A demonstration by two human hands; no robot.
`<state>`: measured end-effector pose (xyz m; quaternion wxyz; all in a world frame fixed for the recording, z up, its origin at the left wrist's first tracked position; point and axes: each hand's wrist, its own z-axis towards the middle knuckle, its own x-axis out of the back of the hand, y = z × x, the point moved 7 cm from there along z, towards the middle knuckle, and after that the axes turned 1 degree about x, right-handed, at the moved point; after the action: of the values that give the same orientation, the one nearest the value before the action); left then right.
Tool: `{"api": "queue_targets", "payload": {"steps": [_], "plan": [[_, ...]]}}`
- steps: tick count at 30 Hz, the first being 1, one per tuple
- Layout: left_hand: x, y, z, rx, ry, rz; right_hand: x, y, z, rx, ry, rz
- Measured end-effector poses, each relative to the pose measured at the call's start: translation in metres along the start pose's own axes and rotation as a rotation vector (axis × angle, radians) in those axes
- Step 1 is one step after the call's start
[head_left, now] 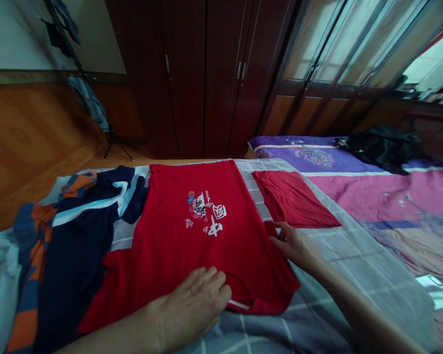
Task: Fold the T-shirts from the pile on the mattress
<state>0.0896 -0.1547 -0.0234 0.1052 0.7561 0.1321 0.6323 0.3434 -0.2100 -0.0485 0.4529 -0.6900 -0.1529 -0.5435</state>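
Observation:
A red T-shirt (177, 246) with a printed picture and white characters lies spread on a grey checked sheet, its neckline toward me. My left hand (195, 305) is closed on the shirt beside the collar, its fingertips hidden beneath the knuckles. At the shirt's right side, my right hand (297, 246) pinches the edge by the sleeve between thumb and fingers. Just beyond that hand lies a folded red garment (293, 199), apart from the shirt.
Left of the shirt lie a navy top with white and light-blue stripes (81, 246) and a pale garment (0, 290). A purple and pink bed (376, 194) bears a black garment (384, 145) and a phone-like object (437, 290). Dark wardrobes (221, 83) and a coat stand (68, 44) stand behind.

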Motion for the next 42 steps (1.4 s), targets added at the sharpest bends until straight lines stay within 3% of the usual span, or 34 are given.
{"api": "queue_targets", "payload": {"steps": [3,8,12,14,18,22,26,28,31,33,36,40,42], "plan": [[0.002,0.006,0.001,-0.041,-0.067,-0.075,0.010,0.009,0.006,-0.030,0.030,0.145],[0.021,0.013,0.001,-0.079,-0.108,-0.196,0.036,0.052,-0.001,-0.170,0.129,0.364],[0.030,0.025,0.023,-0.156,-0.043,-0.198,0.029,0.059,-0.015,-0.239,0.080,0.523],[0.031,0.034,0.039,-0.198,0.028,-0.156,0.020,0.052,-0.018,-0.274,-0.026,0.585],[0.015,0.053,0.067,-0.237,0.107,0.009,0.010,0.040,-0.021,-0.311,-0.231,0.590],[-0.009,0.067,0.079,-0.303,0.108,0.051,0.017,0.041,-0.021,-0.304,-0.172,0.729],[-0.018,0.067,0.079,-0.336,0.212,-0.040,0.014,0.047,-0.024,-0.374,-0.178,0.895],[-0.023,0.067,0.078,-0.380,0.232,-0.062,0.015,0.049,-0.023,-0.396,-0.173,0.913],[-0.030,0.068,0.080,-0.451,0.178,-0.092,0.027,0.049,-0.018,-0.395,-0.060,0.822],[-0.031,0.068,0.082,-0.471,0.142,-0.112,0.036,0.039,-0.014,-0.338,0.009,0.722],[-0.028,0.069,0.082,-0.474,0.110,-0.135,0.042,0.004,-0.014,-0.193,0.052,0.583],[-0.027,0.070,0.081,-0.451,0.086,-0.182,0.031,-0.063,-0.029,0.095,-0.116,0.426],[-0.029,0.070,0.080,-0.457,0.089,-0.189,0.026,-0.082,-0.034,0.187,-0.175,0.376]]}}
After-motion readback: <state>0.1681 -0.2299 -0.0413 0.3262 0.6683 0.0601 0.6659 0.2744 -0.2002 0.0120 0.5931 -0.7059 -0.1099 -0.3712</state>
